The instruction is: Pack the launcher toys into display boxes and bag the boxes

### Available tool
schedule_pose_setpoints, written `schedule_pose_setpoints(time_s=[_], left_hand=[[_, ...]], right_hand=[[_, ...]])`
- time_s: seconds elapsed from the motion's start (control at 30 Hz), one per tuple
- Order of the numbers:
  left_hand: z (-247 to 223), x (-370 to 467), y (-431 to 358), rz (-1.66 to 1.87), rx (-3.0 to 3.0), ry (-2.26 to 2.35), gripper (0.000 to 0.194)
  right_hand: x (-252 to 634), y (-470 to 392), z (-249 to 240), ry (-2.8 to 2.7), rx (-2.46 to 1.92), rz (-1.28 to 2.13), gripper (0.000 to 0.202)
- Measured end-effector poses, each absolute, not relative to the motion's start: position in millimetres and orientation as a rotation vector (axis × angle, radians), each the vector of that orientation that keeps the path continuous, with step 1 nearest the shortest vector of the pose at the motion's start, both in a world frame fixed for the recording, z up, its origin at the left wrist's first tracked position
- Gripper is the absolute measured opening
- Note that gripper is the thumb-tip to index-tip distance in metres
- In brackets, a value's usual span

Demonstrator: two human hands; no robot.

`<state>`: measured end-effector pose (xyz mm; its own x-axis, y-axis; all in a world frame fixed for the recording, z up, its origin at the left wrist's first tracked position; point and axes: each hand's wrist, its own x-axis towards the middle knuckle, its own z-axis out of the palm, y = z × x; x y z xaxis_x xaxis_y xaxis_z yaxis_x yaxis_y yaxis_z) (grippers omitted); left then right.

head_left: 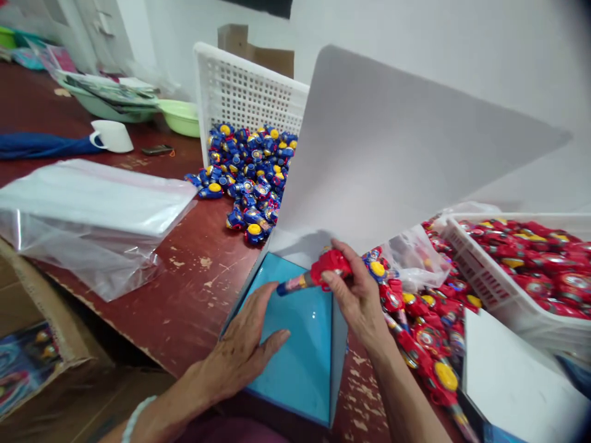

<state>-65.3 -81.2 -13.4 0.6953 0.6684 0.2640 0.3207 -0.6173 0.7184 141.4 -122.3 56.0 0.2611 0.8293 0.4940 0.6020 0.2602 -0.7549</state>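
My right hand (353,289) is closed on the red head of a toy (300,283) whose patterned stick ends in a blue tip. The toy is held tilted over an open box (295,344) with a light blue inside. Just left of the blue tip, my left hand (249,341) hovers over the box's left edge, fingers and thumb apart, holding nothing. The box's white lid (392,135) stands raised behind it. Red toys (425,332) lie heaped to the right of my right hand.
Blue toys (253,166) spill from a tipped white basket (253,86). Another white basket (512,295) of red toys stands at right. Clear plastic bags (101,197), a white mug (113,136), a green bowl (181,117) and a cardboard box (78,338) are at left.
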Motion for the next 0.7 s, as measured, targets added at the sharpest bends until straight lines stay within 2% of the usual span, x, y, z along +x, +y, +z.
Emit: schedule_pose_setpoints(time_s=[0.1,0.17,0.37,0.7], left_hand=[[-28,-74,-81,0.642,2.736,0.65,0.066],[-35,-74,-82,0.522,2.886,0.614,0.067],[-39,-65,-87,0.438,2.924,0.706,0.068],[-42,-67,-86,0.479,2.929,0.712,0.07]], right_hand=[[144,-90,43,-1.615,-1.424,-0.044,0.049],[142,-77,34,-1.743,-1.409,-0.106,0.048],[136,-75,23,-1.738,-1.454,-0.013,0.048],[131,-70,35,-1.781,-1.445,0.091,0.047]])
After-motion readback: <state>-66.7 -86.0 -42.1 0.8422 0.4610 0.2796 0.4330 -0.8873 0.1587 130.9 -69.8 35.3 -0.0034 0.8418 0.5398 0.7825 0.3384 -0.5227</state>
